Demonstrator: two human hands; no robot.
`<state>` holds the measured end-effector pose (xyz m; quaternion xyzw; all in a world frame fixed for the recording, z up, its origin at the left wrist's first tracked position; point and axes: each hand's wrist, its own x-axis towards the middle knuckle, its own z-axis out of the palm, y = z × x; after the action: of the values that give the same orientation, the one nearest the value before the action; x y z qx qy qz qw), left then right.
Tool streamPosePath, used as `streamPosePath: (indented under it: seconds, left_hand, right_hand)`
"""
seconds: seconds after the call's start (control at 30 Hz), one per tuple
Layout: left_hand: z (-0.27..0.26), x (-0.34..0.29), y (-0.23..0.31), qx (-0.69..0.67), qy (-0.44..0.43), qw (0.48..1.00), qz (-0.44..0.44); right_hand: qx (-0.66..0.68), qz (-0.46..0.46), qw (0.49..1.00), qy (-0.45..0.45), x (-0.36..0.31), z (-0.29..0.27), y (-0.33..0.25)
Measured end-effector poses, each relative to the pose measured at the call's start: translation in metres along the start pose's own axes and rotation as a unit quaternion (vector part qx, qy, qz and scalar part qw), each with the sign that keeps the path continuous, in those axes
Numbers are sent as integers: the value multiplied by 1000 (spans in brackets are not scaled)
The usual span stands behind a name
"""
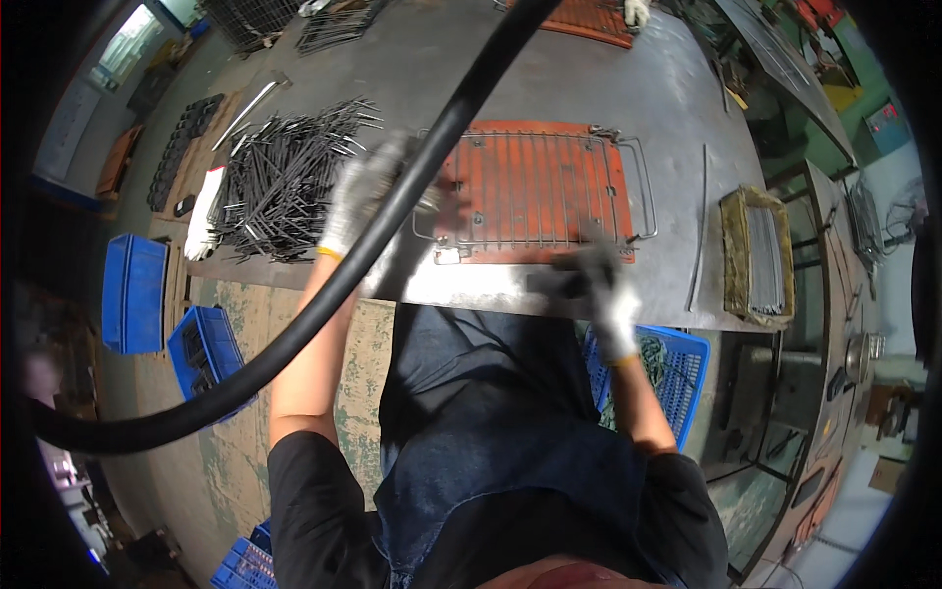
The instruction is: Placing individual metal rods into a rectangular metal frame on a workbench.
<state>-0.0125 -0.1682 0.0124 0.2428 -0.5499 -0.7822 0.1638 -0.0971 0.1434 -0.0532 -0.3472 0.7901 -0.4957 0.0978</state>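
The orange plate (540, 126) lies flat on the grey metal table (677, 118), bearing a row of thin wire rods (549, 134) that run from its far edge to its near edge, with wire loops (651, 196) sticking out beyond its two sides. Left of the plate, the left hand (358, 196), in a white glove, reaches toward its left edge; motion blur and the thick black cable (481, 79) crossing in front hide the fingers, so I cannot tell whether they are spread or hold anything. At the plate's near right corner is the right hand (612, 294), gloved too, its dark fingertips blurred; whether it touches the plate or grips something I cannot tell. Further left of the plate, beyond the left hand, spreads a tangled heap of black rods (294, 177), with a spare white glove (204, 216) along its outer side. Right of the plate, a single long rod (700, 226) lies on the table, and past it stands a yellowish box (731, 255) filled with grey strips (765, 260). Well beyond the plate's far edge, a co-worker's gloved hand (638, 14) is beside a second orange plate (579, 22). Below the plate's near right corner, lower than the tabletop, sits a blue basket (695, 378).
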Motion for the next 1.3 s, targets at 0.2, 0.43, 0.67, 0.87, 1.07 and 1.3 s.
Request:
streamPosePath:
  seconds: [0.2,0.43,0.67,0.87,1.07,1.3]
  left_hand:
    - [59,-5,-52,-10,-90,987,-134]
    - [43,26,-52,614,-53,782,94]
    - [18,47,-85,683,-80,674,268]
    - [12,63,-114,452,-54,825,334]
    - [6,63,-118,260,-87,920,279]
    - [18,47,-87,620,-41,697,357]
  right_hand:
    - [324,98,941,34,31,71,-37]
    - [121,82,985,-94,55,84,-36]
    - [-66,61,983,-161,58,105,-23]
    - [-95,55,979,-172,62,108,-20]
    - [162,40,985,-43,51,121,-17]
    - [-231,-307,922,-41,68,112,-5]
